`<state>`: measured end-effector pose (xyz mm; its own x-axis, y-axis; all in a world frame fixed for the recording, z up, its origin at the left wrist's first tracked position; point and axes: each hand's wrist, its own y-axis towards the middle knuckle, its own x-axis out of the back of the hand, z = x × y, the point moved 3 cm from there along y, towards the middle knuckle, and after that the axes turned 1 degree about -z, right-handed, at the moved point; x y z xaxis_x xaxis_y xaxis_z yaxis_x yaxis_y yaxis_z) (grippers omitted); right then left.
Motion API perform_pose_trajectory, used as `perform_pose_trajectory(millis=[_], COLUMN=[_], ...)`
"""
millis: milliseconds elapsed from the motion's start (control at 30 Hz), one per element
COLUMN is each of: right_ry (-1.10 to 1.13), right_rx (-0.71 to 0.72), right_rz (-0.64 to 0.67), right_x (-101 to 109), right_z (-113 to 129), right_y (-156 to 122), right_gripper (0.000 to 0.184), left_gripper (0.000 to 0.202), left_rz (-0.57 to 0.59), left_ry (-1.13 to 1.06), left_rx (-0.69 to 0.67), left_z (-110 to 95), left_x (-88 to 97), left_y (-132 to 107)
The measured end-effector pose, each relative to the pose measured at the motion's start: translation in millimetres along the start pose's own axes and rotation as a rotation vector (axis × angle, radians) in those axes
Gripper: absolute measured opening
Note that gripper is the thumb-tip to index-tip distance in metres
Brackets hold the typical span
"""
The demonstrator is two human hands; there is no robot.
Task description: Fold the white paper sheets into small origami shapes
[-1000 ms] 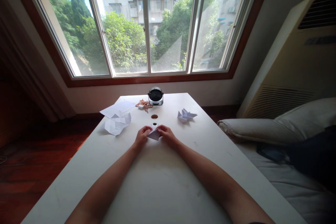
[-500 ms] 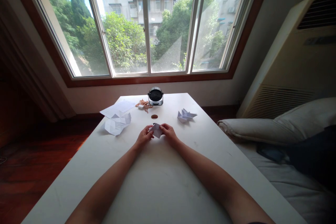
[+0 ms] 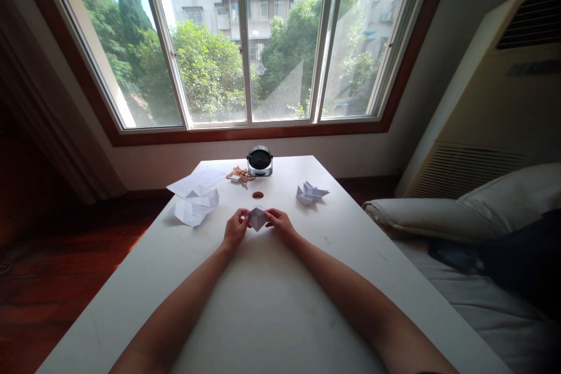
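A small piece of folded white paper (image 3: 258, 220), diamond-shaped with creases, is held just over the table between both hands. My left hand (image 3: 236, 227) pinches its left corner between thumb and fingers. At the opposite corner my right hand (image 3: 279, 224) pinches it in the same way. Beyond and to the right lies a pointed, folded paper figure (image 3: 311, 193). On the left are creased, unfolded paper sheets (image 3: 195, 207).
The white table (image 3: 267, 304) stretches toward the window. Near its far edge are a round black and silver device (image 3: 260, 161), a coiled cord (image 3: 240, 176) and a written sheet (image 3: 199, 180). A cable hole (image 3: 258, 195) lies past my hands. A sofa (image 3: 438, 222) is on the right.
My left hand has shifted slightly left and its fingers have closed on the paper's corner. The paper has turned a little and now shows a symmetrical diamond facing me.
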<state>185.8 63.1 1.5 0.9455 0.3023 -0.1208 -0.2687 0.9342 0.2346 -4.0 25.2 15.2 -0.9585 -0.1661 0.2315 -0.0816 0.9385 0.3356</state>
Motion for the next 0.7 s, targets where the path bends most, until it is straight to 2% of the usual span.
perform_pose_trajectory(millis=[200,367,700], right_ry=[-0.141,-0.326,-0.427], right_rx=[0.025,0.106,0.166], right_rz=[0.032,0.017,-0.007], right_x=[-0.7,-1.0,-2.8], right_z=[-2.0,-2.9,2.9], right_y=[-0.1,-2.5,-7.3], right_gripper=[0.039,0.032,0.032], left_gripper=[0.036,0.034,0.029], left_rz=[0.037,0.044,0.019], left_ry=[0.054,0.077,0.029], left_rx=[0.036,0.015,0.014], left_z=[5.1,6.3,1.3], left_x=[-2.3,-2.1,-3.2], left_y=[0.1,0.5,-0.4])
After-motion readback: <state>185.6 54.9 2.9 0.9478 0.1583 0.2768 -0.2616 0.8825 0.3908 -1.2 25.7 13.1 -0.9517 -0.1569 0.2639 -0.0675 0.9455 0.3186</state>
